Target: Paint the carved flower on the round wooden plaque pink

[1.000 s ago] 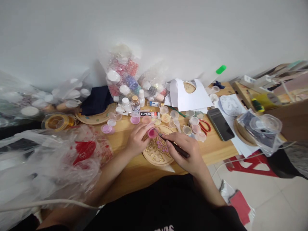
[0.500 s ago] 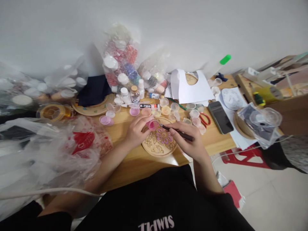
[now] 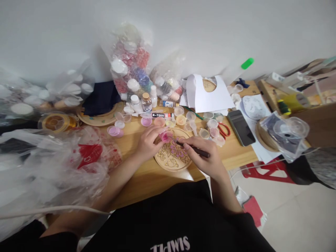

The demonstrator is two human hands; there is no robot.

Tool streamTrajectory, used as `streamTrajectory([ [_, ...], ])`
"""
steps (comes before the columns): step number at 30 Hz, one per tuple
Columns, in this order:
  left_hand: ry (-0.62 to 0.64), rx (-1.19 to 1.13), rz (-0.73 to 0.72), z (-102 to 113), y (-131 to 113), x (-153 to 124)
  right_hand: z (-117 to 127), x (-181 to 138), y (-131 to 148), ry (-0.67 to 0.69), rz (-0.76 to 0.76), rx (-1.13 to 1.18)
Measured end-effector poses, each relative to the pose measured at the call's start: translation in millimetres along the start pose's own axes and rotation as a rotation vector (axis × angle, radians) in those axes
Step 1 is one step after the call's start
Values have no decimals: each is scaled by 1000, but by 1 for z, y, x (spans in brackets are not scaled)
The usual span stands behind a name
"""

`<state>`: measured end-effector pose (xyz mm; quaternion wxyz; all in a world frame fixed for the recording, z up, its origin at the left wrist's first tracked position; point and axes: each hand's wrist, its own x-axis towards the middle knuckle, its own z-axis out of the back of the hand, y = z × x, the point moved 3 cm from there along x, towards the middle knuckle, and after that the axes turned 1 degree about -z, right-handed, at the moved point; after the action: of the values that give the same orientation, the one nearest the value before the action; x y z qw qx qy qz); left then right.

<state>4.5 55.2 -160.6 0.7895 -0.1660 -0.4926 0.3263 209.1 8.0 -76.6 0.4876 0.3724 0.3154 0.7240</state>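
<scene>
A round wooden disc (image 3: 172, 161) with a gold pattern and purple flowers lies on the wooden table (image 3: 147, 182) in front of me. My left hand (image 3: 149, 143) pinches a small pink cup (image 3: 165, 136) at the disc's upper left edge. My right hand (image 3: 207, 157) is closed on a dark pen-like tool (image 3: 195, 150), its tip pointing left at the pink cup. Both hands rest over the disc.
Several small cups of coloured beads (image 3: 183, 120), a glue tube (image 3: 160, 114), little bottles (image 3: 147, 102) and red scissors (image 3: 223, 130) lie behind the disc. Bead bags (image 3: 131, 66) lean on the wall. A phone (image 3: 240, 127) lies right; plastic bags (image 3: 65, 164) crowd the left.
The view has shifted a little, so the table sits higher in frame. My right hand raised the tool's tip from the disc toward the pink cup; my left hand kept hold of the cup.
</scene>
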Motion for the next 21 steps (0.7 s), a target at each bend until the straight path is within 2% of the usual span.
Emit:
streamTrajectory([
  [7, -14, 5, -2, 1, -2, 0, 1, 0, 5, -44, 65, 34],
  [11, 6, 49, 46, 1, 0, -1, -3, -1, 4, 5, 50, -16],
  [16, -43, 57, -8, 2, -3, 1, -2, -2, 4, -27, 75, -4],
  [21, -73, 49, -42, 3, -3, 2, -3, -2, 6, 0, 97, -20],
])
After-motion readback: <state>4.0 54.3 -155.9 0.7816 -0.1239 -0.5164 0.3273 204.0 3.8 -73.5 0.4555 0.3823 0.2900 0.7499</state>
